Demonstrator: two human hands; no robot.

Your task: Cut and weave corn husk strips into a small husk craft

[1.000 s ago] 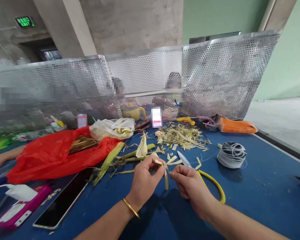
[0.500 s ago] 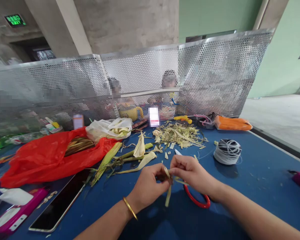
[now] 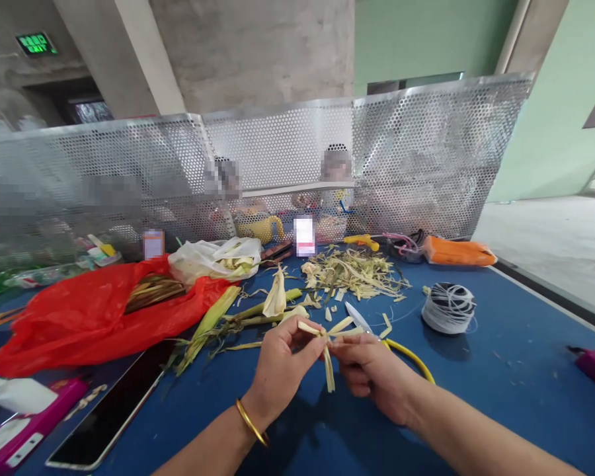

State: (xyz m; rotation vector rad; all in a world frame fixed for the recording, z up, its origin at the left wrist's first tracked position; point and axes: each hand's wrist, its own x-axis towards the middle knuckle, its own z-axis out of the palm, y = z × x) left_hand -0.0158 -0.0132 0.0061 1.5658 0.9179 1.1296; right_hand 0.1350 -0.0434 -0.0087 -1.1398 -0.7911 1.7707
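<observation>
Pale corn husk strips (image 3: 330,375) cross between my two hands, with ends sticking out to several sides. My left hand (image 3: 279,365) pinches them where they meet, thumb against fingertips. From the other side, my right hand (image 3: 377,371) grips one strip between thumb and curled fingers. Under the right hand lie scissors; a blade (image 3: 356,313) and a yellow handle loop (image 3: 416,360) stick out, the rest hidden. Just beyond my hands are whole husk pieces (image 3: 276,295) and a heap of shredded husk (image 3: 359,271).
A spool of pale thread (image 3: 449,307) stands at the right. Leftward lie a red plastic bag (image 3: 84,317), a white bag (image 3: 193,259), a phone (image 3: 112,410) and a magenta power strip (image 3: 34,426). An orange packet (image 3: 459,251) lies before the perforated metal screen (image 3: 287,142), with people behind it.
My hands have turned the husk strips, so their crossing ends now fan out. The right hand has dropped lower, over the scissors; the yellow handle shows where a red one did.
</observation>
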